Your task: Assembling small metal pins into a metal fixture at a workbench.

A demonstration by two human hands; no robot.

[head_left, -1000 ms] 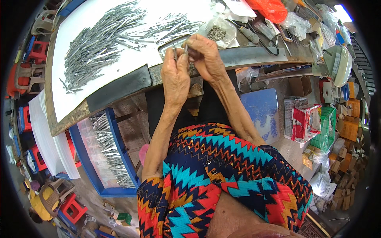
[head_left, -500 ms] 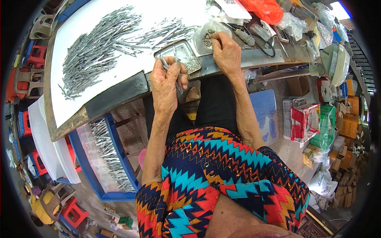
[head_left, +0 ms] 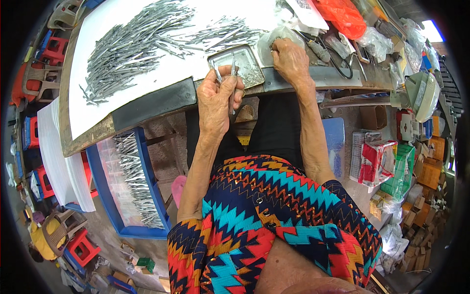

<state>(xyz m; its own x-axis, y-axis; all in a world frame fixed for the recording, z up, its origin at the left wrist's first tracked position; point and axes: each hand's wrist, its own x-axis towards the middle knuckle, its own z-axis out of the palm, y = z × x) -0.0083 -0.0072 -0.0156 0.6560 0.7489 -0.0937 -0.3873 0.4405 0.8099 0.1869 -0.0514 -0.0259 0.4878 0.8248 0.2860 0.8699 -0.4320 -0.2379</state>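
Note:
My left hand (head_left: pixel 218 98) is closed around slim metal rods (head_left: pixel 217 71), at least two, which stick up past the thumb and fingers. It is just in front of a shallow metal tray (head_left: pixel 261 70) with small bits on its floor. To its right, my right hand (head_left: pixel 292 61) has its fingers pinched together at a clear plastic bag (head_left: pixel 266 50). Whatever is between those fingertips is hidden. A big heap of similar thin metal rods (head_left: pixel 129 49) covers the white tabletop sheet at the left, and a smaller pile (head_left: pixel 225 33) lies behind the tray.
Dark strips edge the table (head_left: pixel 154 102). A tool with a black cable (head_left: pixel 319 51), an orange-red bag (head_left: pixel 340 18) and a lamp (head_left: pixel 422 97) crowd the right. Below the table, a blue tray (head_left: pixel 113 206) holds more rods.
The view has shifted, so the table appears farther right. My right fingers have gone deeper over the bag, hiding the small grey pieces seen there before. My left hand keeps its rods.

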